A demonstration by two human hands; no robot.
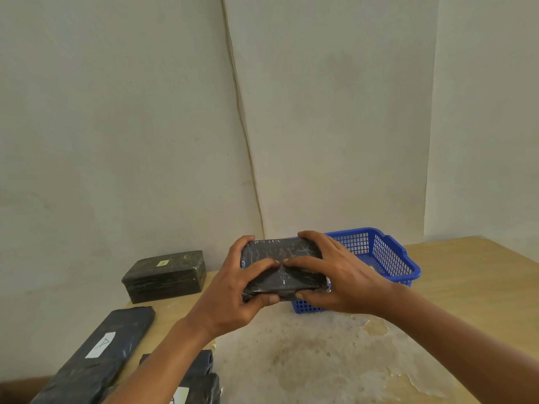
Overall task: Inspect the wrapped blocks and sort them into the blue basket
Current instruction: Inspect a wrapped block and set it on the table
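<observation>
Both hands gripped one block (281, 268) in the air, just in front of the basket (388, 258): the left hand (233, 290) closed around its near-left corner, the right hand (335, 275) clamped over its right end. The glossy black wrap looked slick; I judged a loosened grip could drop it short onto the table (466, 287). The basket was blue plastic mesh. Other rectangular wrapped blocks (166, 275) lay well left.

Both hands hold a black wrapped block (283, 269) above the table (466, 287), left hand (233, 293) and right hand (341, 281) gripping its ends. The blue basket (388, 258) sits just behind; other wrapped blocks (164, 275) lie left.
</observation>
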